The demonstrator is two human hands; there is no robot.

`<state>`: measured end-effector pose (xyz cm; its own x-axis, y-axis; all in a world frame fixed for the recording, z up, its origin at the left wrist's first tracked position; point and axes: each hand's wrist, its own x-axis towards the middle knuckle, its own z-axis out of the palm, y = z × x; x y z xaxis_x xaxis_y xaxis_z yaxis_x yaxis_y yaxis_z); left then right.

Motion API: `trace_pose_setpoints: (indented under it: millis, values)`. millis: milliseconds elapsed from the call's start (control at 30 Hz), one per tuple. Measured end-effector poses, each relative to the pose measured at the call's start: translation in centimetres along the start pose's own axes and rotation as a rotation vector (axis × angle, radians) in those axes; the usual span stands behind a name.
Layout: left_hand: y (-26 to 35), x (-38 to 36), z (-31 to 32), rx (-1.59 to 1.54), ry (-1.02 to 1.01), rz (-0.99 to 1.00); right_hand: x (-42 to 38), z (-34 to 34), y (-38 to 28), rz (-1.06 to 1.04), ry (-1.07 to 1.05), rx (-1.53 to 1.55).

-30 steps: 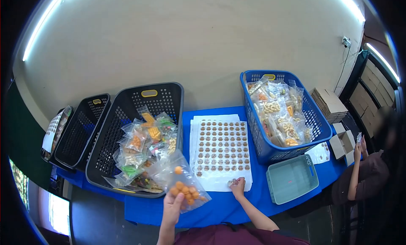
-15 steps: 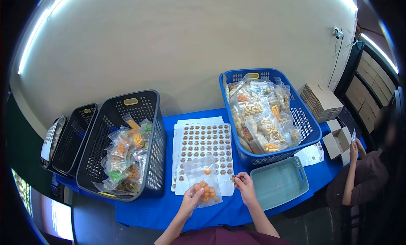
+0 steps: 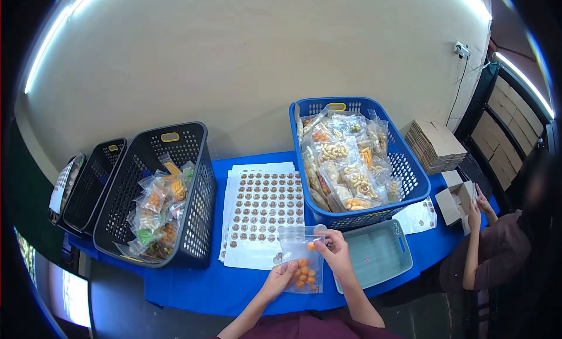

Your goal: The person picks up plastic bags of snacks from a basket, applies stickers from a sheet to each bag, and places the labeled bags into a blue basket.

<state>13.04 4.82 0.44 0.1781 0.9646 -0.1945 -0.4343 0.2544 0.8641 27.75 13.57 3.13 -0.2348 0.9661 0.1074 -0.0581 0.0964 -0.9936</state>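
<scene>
A clear zip bag of orange balls (image 3: 302, 271) is held upright over the table's front edge. My left hand (image 3: 279, 279) pinches its lower left side, thumb in front. My right hand (image 3: 335, 252) is closed at the bag's upper right edge, its thumb beside a single orange ball near the top. A small round piece, perhaps a sticker, shows at the right fingertips, partly hidden. Behind the bag lies a stack of sticker sheets (image 3: 257, 254) with rows of round brown-and-white labels; some spots in the lower rows are bare.
A dark basket (image 3: 202, 222) of snack bags stands left, with smaller dark baskets (image 3: 88, 192) beyond. To the right are a full blue basket (image 3: 374, 217), a grey-green tray (image 3: 380, 269), flattened cartons (image 3: 436, 146) and an open box (image 3: 455, 201) by another person (image 3: 492, 245).
My right hand has moved left from beside the bag to its upper right edge, bringing the small round sticker there. The view has shifted slightly right. The other person's hands have lowered toward the box.
</scene>
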Motion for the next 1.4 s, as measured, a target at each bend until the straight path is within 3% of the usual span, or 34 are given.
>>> trace_pose_setpoints:
  millis: [167,267,367,500,633,733,967,1067,1400]
  values:
    - [0.5,-0.6,1.7,0.031,-0.094,0.021,-0.1,-0.5,0.4,-0.006,-0.042,0.230]
    - [0.0,-0.8,1.9,0.027,-0.054,0.033,-0.4,-0.6,0.9,-0.049,-0.041,0.140]
    - [-1.1,-0.8,1.6,0.034,0.106,0.021,-0.7,-0.2,0.3,0.016,0.048,0.296]
    - [-2.4,-1.0,0.0,-0.026,0.246,0.030,-1.1,-0.6,-1.5,-0.198,0.254,0.221]
    - [-2.2,-1.2,0.6,-0.027,0.341,0.046,-2.4,-0.5,-2.2,0.052,-0.043,0.198]
    - [-2.6,-1.3,1.1,-0.015,0.357,0.054,-3.1,0.3,-0.4,0.034,-0.188,0.019]
    - [-2.4,-1.8,1.1,0.091,0.360,-0.051,-3.6,0.6,-0.6,0.084,-0.150,-0.062]
    - [-4.7,-1.1,0.7,0.032,0.369,0.104,-3.7,0.3,-0.2,0.043,-0.153,-0.150]
    - [-3.7,-1.2,2.0,0.020,0.317,0.151,-4.0,0.5,-1.2,-0.175,-0.130,-0.535]
